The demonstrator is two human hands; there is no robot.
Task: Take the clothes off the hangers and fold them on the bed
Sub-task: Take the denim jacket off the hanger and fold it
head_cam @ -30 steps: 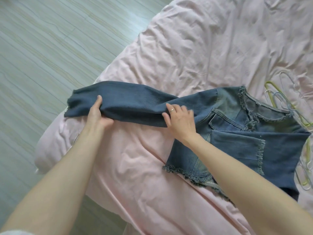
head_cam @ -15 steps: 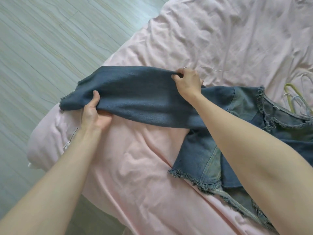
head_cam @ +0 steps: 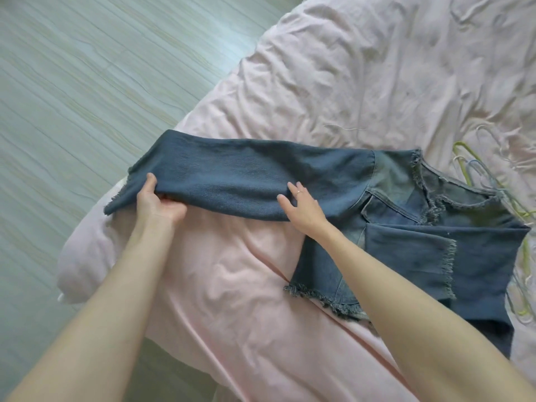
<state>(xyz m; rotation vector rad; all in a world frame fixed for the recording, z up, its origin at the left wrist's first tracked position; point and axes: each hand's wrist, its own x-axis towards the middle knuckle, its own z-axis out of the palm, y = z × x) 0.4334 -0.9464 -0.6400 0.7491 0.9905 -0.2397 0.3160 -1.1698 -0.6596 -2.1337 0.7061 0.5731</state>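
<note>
Forearms: both enter from the near edge, bare, cut off by the frame at the elbows.
Left hand (head_cam: 158, 198): grips the cuff end of the sleeve, thumb on top and fingers curled underneath, mostly hidden by the cloth.
Right hand (head_cam: 301, 208): lies flat on the sleeve with fingers straight and spread, a ring on one finger; half a second ago it pinched the sleeve's far edge, raised.
Sleeve (head_cam: 232, 181): stretched leftward from the jacket, its cuff at the bed's left edge; it has come down since the earlier frame and now sits lower and flatter.
Denim jacket (head_cam: 420, 227): lies on the bed at right, frayed hem nearest, other sleeve folded across its front; its near right corner is hidden behind the right forearm.
Bed (head_cam: 362, 82): pink crumpled sheet.
Hangers (head_cam: 475, 166): pale green and grey wire, right of the jacket, partly under it; their number is hard to make out.
Floor (head_cam: 87, 82): pale wood planks, far left.
</note>
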